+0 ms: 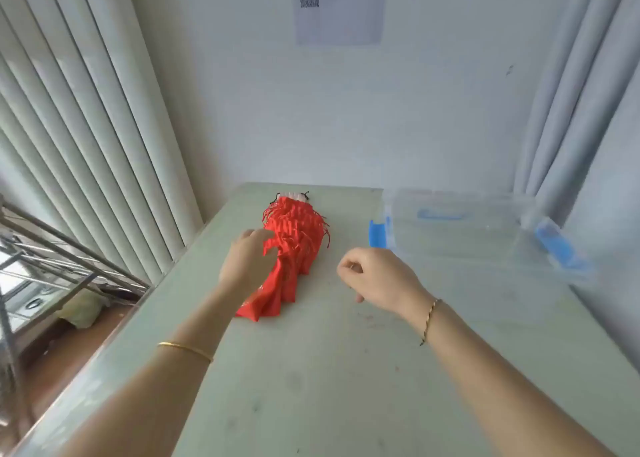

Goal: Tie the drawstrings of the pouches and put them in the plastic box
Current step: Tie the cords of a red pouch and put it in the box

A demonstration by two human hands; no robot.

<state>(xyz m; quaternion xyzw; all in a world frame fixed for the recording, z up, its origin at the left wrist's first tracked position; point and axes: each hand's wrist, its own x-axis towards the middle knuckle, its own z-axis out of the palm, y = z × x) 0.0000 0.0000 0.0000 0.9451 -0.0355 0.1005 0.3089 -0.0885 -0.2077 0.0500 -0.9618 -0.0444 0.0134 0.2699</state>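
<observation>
A pile of red drawstring pouches (294, 235) lies in a row on the pale green table (329, 370), with loose red strings along its sides. My left hand (247, 266) rests on the near left part of the pile, its fingers curled into the red cloth of the nearest pouch. My right hand (375, 278) hovers to the right of the pile with fingers curled and nothing seen in them. A clear plastic box (460, 228) with blue latches stands at the table's back right.
White vertical blinds (86, 145) hang along the left, a metal rack (41, 249) stands below them, and a curtain hangs at the right. The wall behind the table carries a sheet of paper (339, 6) with a QR code.
</observation>
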